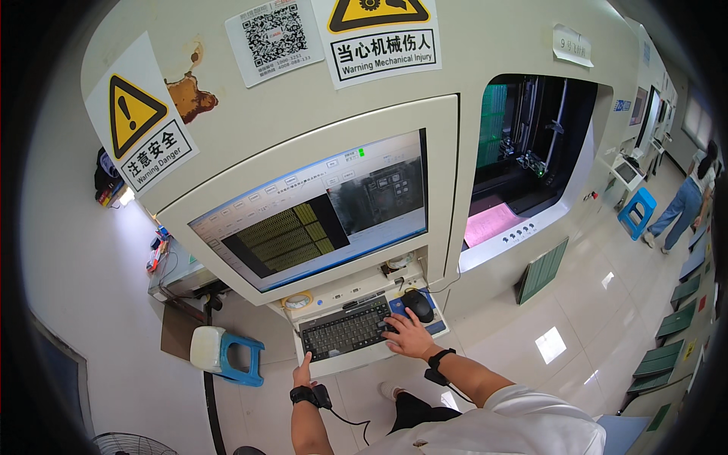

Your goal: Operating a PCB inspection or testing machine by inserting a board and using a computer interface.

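A black keyboard lies on a pull-out white tray below a machine's built-in screen. My right hand is over the keyboard's right end, fingers spread on or just above the keys. Just beyond its fingertips, a black mouse rests on a blue mouse pad. At the tray's front left corner, my left hand grips the edge, one digit on top by the keyboard and the other fingers mostly hidden. Both wrists wear black straps with small cabled boxes.
Right of the screen, a machine opening shows a lit pink panel. A green board leans below it. Blue stools stand left and far right. A person bends at the far right, near a row of green boards.
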Demonstrator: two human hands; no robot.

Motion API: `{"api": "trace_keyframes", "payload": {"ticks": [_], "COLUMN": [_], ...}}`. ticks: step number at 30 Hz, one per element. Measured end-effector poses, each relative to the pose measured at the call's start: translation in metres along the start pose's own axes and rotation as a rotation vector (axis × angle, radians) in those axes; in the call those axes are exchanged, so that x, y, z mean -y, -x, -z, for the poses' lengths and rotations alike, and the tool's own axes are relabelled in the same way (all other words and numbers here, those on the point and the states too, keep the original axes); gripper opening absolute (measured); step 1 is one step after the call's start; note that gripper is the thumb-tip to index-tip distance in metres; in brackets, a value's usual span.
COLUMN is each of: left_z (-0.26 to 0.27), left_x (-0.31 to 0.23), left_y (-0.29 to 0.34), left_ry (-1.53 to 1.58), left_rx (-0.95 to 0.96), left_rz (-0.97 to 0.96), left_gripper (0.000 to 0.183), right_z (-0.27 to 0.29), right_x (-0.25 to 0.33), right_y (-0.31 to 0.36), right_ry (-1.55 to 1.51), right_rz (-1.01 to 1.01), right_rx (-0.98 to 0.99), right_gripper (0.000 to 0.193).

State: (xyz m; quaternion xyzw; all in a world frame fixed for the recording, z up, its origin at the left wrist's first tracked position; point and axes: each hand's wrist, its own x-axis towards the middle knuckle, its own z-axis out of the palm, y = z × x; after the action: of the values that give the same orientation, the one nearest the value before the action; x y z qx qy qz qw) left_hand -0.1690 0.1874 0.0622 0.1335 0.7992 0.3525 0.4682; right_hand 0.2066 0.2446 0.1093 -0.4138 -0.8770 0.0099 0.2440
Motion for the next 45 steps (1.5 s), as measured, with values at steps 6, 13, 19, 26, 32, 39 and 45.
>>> {"api": "trace_keyframes", "payload": {"ticks": [6, 13, 19, 26, 32, 39, 45], "left_z": [-0.001, 0.0, 0.002, 0.001, 0.001, -0.003, 0.005], "left_x": [-0.001, -0.006, -0.006, -0.005, 0.0, 0.002, 0.001], "left_y": [0.002, 0.011, 0.011, 0.009, 0.001, -0.003, -0.004], "left_ry": [-0.007, -0.005, -0.005, 0.002, -0.001, 0.002, 0.011], "left_rx": [-0.009, 0.035, 0.041, 0.022, 0.008, -0.031, 0.041], "left_rz": [0.003, -0.011, -0.011, -0.006, -0.012, -0.008, 0.009], "left_gripper": [0.098, 0.097, 0.097, 0.097, 0.093, 0.089, 0.105], "right_z": [-0.002, -0.001, 0.0, -0.002, -0.01, -0.011, -0.011], "right_x": [-0.002, -0.003, -0.002, -0.002, -0.003, -0.004, -0.003], "right_y": [0.001, 0.001, 0.0, 0.001, 0.003, 0.003, 0.002], "right_ry": [0.019, 0.022, 0.013, -0.051, 0.033, 0.02, 0.03], "right_rz": [0.1, 0.104, 0.116, 0.124, -0.076, -0.067, -0.049], "right_rx": [0.058, 0.071, 0.066, -0.003, -0.069, -0.076, -0.072], "right_gripper": [0.032, 0.035, 0.036, 0.036, 0.035, 0.034, 0.033]}}
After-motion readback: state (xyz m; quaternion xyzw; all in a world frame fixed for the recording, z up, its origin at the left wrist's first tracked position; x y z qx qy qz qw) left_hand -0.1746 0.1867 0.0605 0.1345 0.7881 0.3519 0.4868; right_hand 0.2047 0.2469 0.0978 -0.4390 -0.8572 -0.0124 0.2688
